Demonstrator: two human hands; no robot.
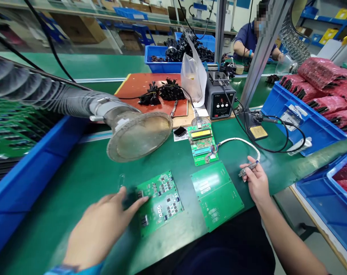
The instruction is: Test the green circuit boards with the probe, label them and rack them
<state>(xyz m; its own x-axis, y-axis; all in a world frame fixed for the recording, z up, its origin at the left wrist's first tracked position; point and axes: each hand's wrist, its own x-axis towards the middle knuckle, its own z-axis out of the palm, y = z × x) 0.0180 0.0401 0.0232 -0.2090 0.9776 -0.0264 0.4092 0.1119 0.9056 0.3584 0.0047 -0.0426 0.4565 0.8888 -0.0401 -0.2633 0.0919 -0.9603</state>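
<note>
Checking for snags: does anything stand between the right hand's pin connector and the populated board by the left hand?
Nothing upright is visible between the connector and the populated board; only another green board lies flat there.

There are two bare hands (pixel 97 221), one grey pinned connector (pixel 249 169), one component-studded green circuit panel (pixel 162 206), one green board with yellow display (pixel 201 133), one boxy dark-grey soldering station (pixel 221 100), two red-filled blue plastic bins (pixel 319 134).

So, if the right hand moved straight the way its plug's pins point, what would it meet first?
Likely the nearest green board, though depth is unclear; the plug might pass above.
</note>
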